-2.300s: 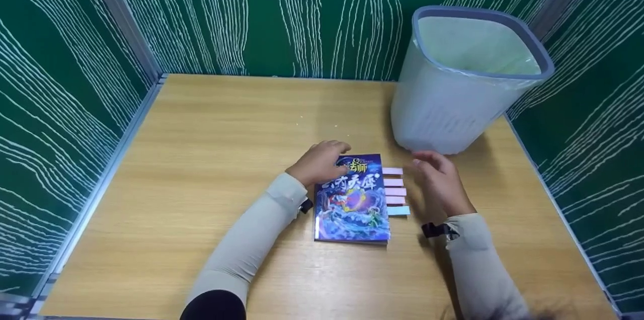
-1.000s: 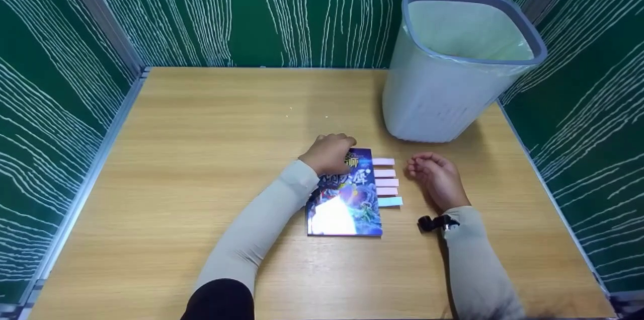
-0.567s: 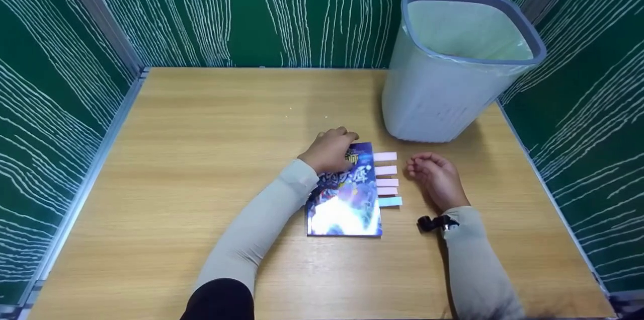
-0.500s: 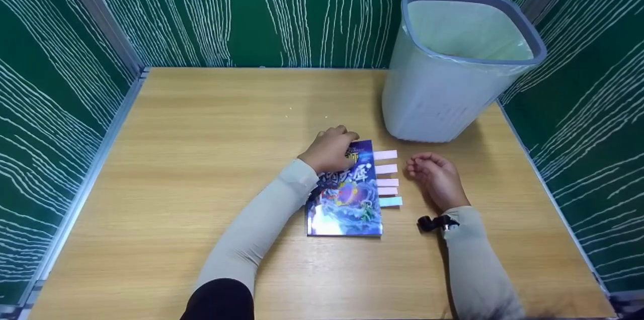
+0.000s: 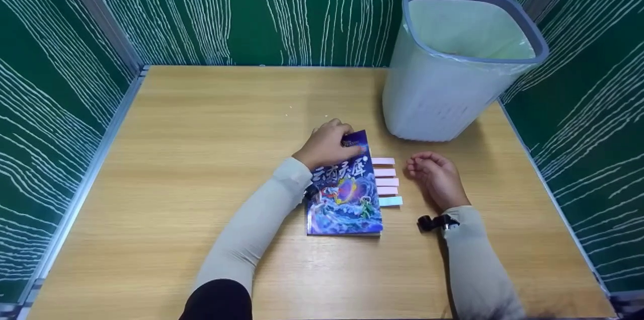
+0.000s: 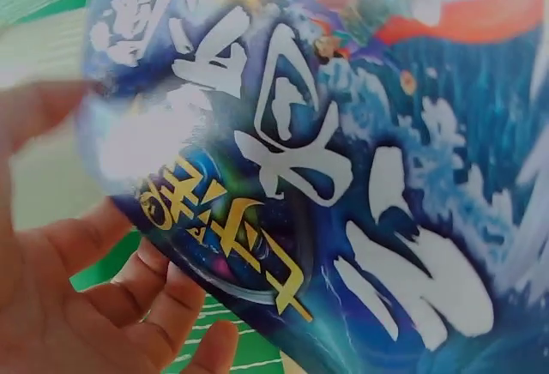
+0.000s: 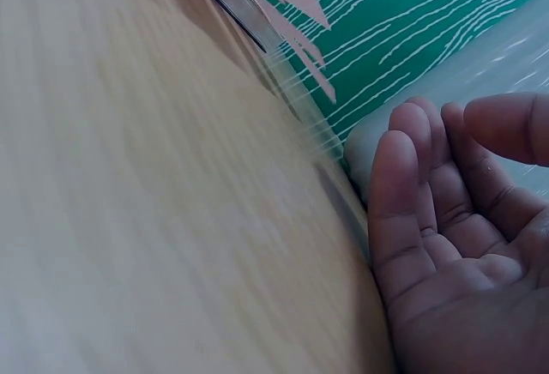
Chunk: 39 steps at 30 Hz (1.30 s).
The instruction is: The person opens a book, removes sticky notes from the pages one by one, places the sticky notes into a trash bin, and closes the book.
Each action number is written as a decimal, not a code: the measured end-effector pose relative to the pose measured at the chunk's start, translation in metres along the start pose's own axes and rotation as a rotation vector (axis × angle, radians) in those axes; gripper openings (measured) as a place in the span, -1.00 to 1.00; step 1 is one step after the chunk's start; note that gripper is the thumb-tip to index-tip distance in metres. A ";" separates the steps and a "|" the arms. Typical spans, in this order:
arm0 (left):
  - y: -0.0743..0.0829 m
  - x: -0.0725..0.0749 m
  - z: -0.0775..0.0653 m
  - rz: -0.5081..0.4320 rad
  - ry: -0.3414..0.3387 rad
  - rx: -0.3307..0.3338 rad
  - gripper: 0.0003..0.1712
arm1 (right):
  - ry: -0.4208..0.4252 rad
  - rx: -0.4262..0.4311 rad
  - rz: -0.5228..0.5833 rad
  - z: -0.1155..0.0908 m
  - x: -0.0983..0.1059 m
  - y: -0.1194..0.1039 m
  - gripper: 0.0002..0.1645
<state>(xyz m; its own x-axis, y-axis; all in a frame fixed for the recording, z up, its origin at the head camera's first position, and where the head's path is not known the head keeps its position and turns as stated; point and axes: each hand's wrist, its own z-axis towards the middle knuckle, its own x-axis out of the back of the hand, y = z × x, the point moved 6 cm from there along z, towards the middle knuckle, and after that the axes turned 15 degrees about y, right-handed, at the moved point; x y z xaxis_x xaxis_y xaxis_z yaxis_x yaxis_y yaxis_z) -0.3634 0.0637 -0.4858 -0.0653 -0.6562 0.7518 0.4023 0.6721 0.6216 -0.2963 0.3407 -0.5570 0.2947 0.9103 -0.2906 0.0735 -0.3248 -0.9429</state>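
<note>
Book with glossy blue-purple cover (image 5: 346, 194) sits mid-way on light-brown wooden table (image 5: 201, 134), twelve-o'clock end raised. Our left hand (image 5: 328, 145) pinches that end near eleven; our right hand (image 5: 436, 178), at three, curls loosely, empty. We should lift gently, sparing pink and light-blue paper tabs (image 5: 386, 182).

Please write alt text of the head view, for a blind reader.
A left hand grips the top of a book on a table. Five tabs stick out from the book's right edge, near the right hand; behind stands a bin.

Blue book (image 5: 347, 209), white-streaked green wall (image 5: 332, 13)
</note>
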 end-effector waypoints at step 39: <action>-0.105 0.089 -0.067 -0.409 0.170 0.356 -0.79 | -0.002 0.000 -0.011 -0.003 0.000 -0.002 -0.74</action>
<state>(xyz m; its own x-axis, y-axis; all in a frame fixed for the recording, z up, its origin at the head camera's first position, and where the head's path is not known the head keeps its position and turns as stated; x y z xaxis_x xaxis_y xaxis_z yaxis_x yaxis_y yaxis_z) -0.3505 -0.0883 -0.4989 0.0082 -0.9138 0.4061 0.0407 0.4061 0.9129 -0.2934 0.3408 -0.5552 0.2921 0.9144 -0.2802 0.0764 -0.3143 -0.9462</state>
